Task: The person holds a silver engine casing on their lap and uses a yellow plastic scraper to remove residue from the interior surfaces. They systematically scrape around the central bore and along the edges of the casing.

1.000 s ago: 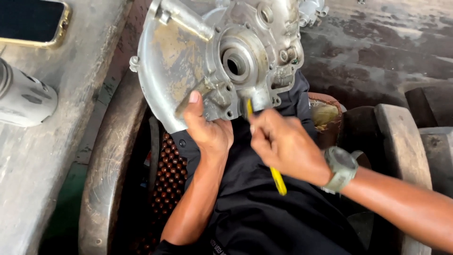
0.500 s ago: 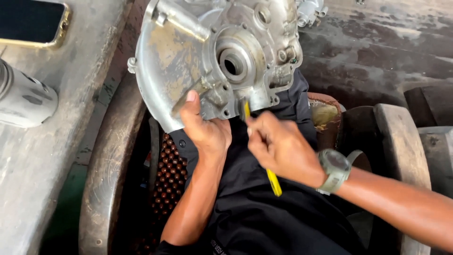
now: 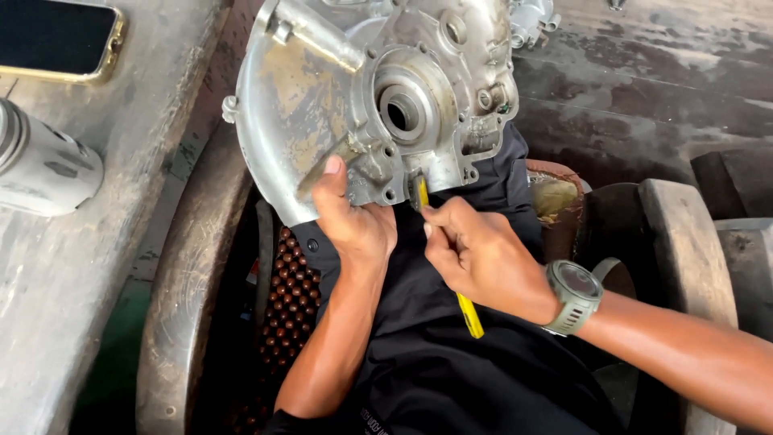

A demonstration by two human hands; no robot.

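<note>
The grey engine casing point(image 3: 378, 97) is propped over the lap and gripped at its lower edge by the left hand point(image 3: 354, 221), while a yellow-handled tool point(image 3: 467, 310) — clenched in the right hand point(image 3: 483, 258) — is best kept square to the recess — pressed gently.

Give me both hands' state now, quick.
Left hand: closed on the lower edge of the metal engine cover.
Right hand: closed on a yellow tool, tip at the cover.
</note>
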